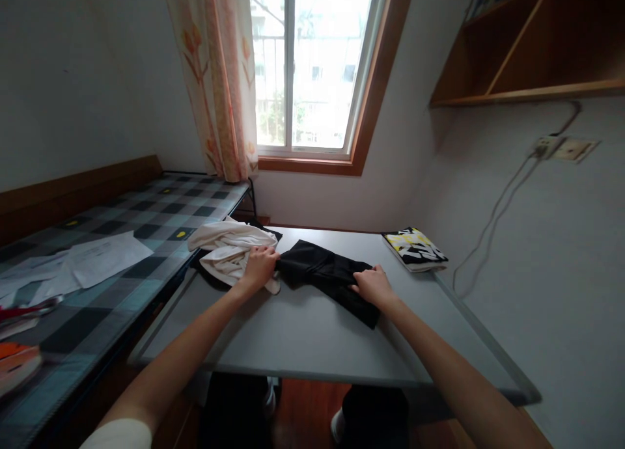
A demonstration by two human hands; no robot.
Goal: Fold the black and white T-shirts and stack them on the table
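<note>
A black garment lies stretched across the white table, narrow and partly folded; its exact kind is unclear. My left hand is closed on its left end, right beside a crumpled white cloth. On the right, my right hand grips the garment's upper right edge, with the fingertips partly hidden. Some dark fabric shows under and behind the white cloth.
A folded black, white and yellow cloth sits at the table's far right corner. To the left is a bed with a checked cover, bearing paper sheets. A wooden shelf and cables are on the right wall.
</note>
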